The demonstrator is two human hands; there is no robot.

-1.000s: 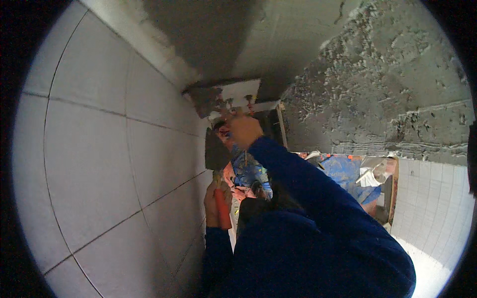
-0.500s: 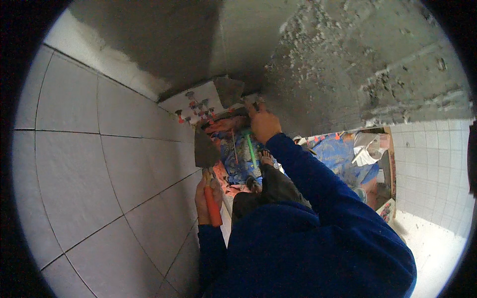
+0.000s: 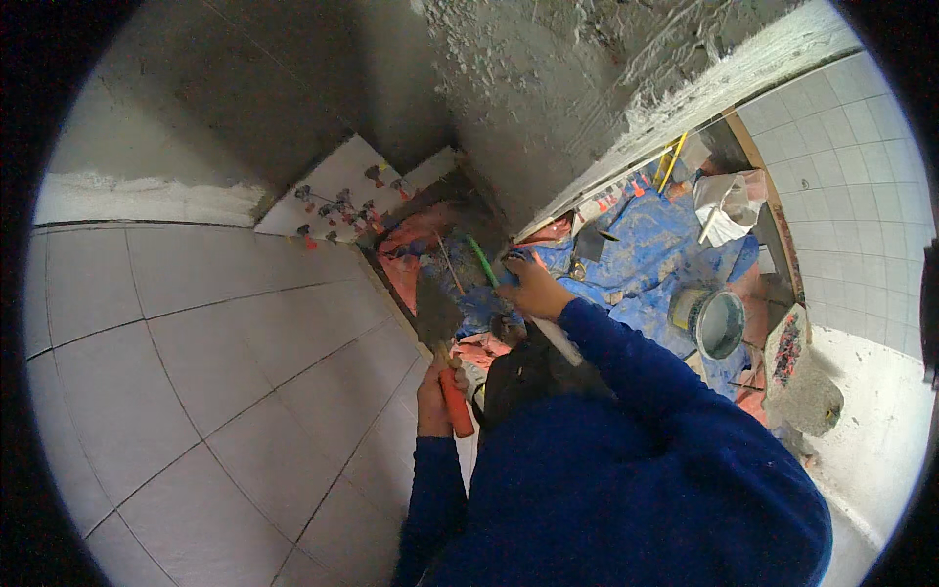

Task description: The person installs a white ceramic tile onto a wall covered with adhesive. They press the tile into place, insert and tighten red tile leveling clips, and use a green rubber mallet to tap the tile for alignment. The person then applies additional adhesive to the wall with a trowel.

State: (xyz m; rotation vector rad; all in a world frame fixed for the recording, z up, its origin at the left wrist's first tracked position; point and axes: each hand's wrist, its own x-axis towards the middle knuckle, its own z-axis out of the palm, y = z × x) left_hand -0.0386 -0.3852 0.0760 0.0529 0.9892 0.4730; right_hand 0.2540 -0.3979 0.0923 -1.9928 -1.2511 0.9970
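My left hand (image 3: 437, 396) is closed around the orange handle of a trowel (image 3: 456, 406). Its grey, mortar-coloured blade (image 3: 439, 305) points away from me, above the gap beside the tile edge. My right hand (image 3: 538, 291) has curled fingers, with something dark at the fingertips that I cannot make out. It is close to a green stick (image 3: 481, 259) lying on the cluttered floor. Beyond my hands, a pale tile (image 3: 284, 217) with red and black levelling clips (image 3: 342, 207) sits in the corner against the grey wall.
Large light tiles (image 3: 235, 362) cover the left side. A rough mortared wall (image 3: 577, 108) rises at the far right. On the right lie a blue sheet (image 3: 636, 240), a white bag (image 3: 719, 230), a bucket (image 3: 721, 325), a yellow folding rule (image 3: 672, 164) and a mortar-crusted container (image 3: 807, 391).
My right hand has come back from the wall corner, nearer to me. The left hand with the trowel has shifted slightly right. The view has turned, showing more of the right-hand floor.
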